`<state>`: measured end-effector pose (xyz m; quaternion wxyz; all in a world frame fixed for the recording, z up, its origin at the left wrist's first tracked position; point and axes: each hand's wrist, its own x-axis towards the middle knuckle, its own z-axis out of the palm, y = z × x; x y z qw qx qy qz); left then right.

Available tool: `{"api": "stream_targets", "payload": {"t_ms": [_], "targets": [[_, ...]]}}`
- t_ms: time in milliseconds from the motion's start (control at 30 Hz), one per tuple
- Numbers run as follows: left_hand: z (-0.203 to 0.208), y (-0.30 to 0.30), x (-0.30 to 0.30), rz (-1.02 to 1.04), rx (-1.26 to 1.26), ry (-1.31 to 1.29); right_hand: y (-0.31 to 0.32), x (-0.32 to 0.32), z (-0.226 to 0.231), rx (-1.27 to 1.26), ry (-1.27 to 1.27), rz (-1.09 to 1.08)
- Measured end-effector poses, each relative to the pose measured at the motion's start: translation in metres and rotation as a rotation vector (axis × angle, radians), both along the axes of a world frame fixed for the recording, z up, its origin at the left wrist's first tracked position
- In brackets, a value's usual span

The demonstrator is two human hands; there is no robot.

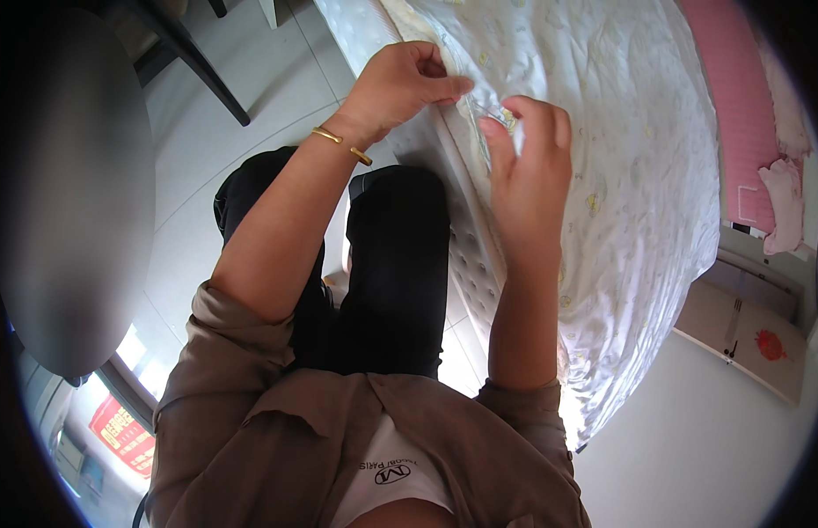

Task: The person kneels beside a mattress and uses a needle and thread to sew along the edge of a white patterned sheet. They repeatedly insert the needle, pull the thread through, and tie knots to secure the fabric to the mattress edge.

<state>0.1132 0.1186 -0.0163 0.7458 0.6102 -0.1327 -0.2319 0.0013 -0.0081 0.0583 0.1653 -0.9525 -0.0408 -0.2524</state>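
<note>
A white quilt [616,167] with small printed figures is spread over the bed, its near edge running along the left side. At that edge my left hand [405,84] is closed, thumb against bent fingers, pinching the quilt's border. A gold open bangle [343,145] sits on the left wrist. Just to the right, my right hand [532,154] is over the quilt, thumb and forefinger curved and apart. I make out nothing held between them; the hand is slightly blurred.
The pale tufted bed side [471,255] stands beside my knees in black trousers [396,273]. A pink cover [721,114] lies at the far right. Dark furniture legs [198,66] rise from the tiled floor, upper left. A beige cabinet [743,334] stands at the right.
</note>
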Motion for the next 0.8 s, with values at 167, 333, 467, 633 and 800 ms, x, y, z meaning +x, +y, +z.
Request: {"api": "stream_targets", "payload": {"t_ms": [167,333,467,633,800], "targets": [[0.002,0.002,0.000,0.014,0.039,-0.034,0.005,0.016,-0.006,-0.172,0.168,-0.124],[0.005,0.002,-0.002,0.015,-0.003,-0.019,0.002,0.021,-0.017,-0.207,0.137,-0.175],[0.006,0.003,-0.003,0.043,0.092,-0.091,0.000,0.025,-0.022,-0.212,0.203,-0.144],[0.005,0.004,-0.004,0.074,0.205,-0.233,-0.005,0.027,-0.026,-0.086,0.220,-0.031],[0.001,0.001,-0.005,0.098,0.264,-0.283,-0.005,0.029,-0.038,-0.012,0.171,-0.080]]}}
